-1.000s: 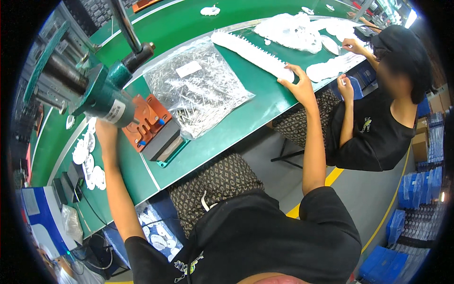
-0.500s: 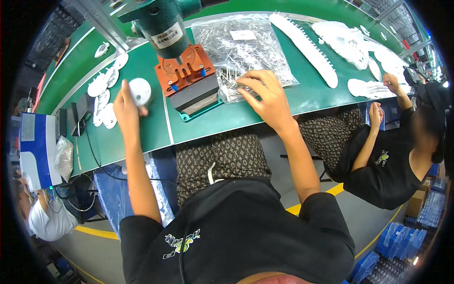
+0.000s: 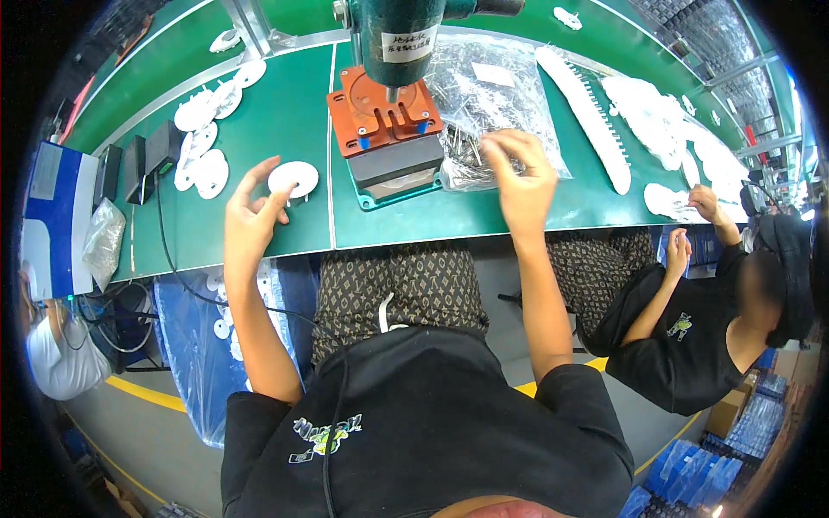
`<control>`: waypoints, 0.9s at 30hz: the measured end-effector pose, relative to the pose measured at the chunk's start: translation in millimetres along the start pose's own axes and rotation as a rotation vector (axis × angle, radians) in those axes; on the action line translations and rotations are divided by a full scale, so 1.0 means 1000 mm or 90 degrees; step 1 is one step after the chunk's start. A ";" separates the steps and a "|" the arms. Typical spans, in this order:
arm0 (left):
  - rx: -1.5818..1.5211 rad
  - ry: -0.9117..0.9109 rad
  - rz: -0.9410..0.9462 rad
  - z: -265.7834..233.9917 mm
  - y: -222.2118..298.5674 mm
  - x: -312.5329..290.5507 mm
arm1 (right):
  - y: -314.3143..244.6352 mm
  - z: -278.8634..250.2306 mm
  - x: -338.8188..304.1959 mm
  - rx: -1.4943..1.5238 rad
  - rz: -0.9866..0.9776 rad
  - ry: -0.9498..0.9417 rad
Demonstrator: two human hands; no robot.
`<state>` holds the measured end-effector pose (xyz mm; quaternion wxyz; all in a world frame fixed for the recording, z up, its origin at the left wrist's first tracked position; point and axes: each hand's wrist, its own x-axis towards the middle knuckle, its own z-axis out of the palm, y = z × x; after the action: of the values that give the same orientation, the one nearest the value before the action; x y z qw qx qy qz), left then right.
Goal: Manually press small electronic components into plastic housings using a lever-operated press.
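My left hand (image 3: 250, 216) pinches a white round plastic disc (image 3: 294, 179) by its edge, just above the green table (image 3: 259, 112). My right hand (image 3: 520, 177) reaches into a clear plastic bag (image 3: 496, 95) of small metal pins, fingers curled over the pins (image 3: 462, 147); whether it has hold of one I cannot tell. Between the hands stands an orange jig plate (image 3: 384, 108) on a dark block, under the green press head (image 3: 397, 34).
Several more white discs (image 3: 203, 142) lie at the left on the table, beside black boxes (image 3: 142, 155) with a cable. A long white toothed strip (image 3: 583, 112) and white parts (image 3: 643, 108) lie to the right. A seated person (image 3: 699, 328) works at my right.
My right hand has come from the far right of the table to the bag of pins. My left hand has carried a white disc toward the jig. The view has swung left.
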<state>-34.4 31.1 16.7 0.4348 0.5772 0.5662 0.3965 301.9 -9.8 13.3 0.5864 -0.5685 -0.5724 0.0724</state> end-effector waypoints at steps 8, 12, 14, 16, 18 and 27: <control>0.054 -0.010 0.089 0.004 -0.010 -0.009 | -0.018 -0.001 0.003 0.700 0.435 -0.084; 0.085 0.028 0.243 0.028 -0.011 -0.024 | -0.047 0.017 -0.016 0.635 0.385 -0.141; 0.255 0.032 0.369 0.029 -0.002 -0.033 | -0.067 0.036 -0.032 0.556 0.295 -0.227; 0.240 0.021 0.341 0.029 -0.002 -0.039 | -0.068 0.058 -0.044 0.358 0.115 -0.301; 0.284 0.031 0.392 0.028 -0.006 -0.037 | -0.069 0.074 -0.060 0.337 0.096 -0.278; 0.284 0.048 0.390 0.028 -0.009 -0.036 | -0.065 0.092 -0.072 0.317 0.080 -0.288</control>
<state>-12.2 -6.7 0.9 0.1382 0.7851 0.4557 0.3959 172.0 -31.4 -7.6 0.5597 -0.4118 -0.6167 0.3698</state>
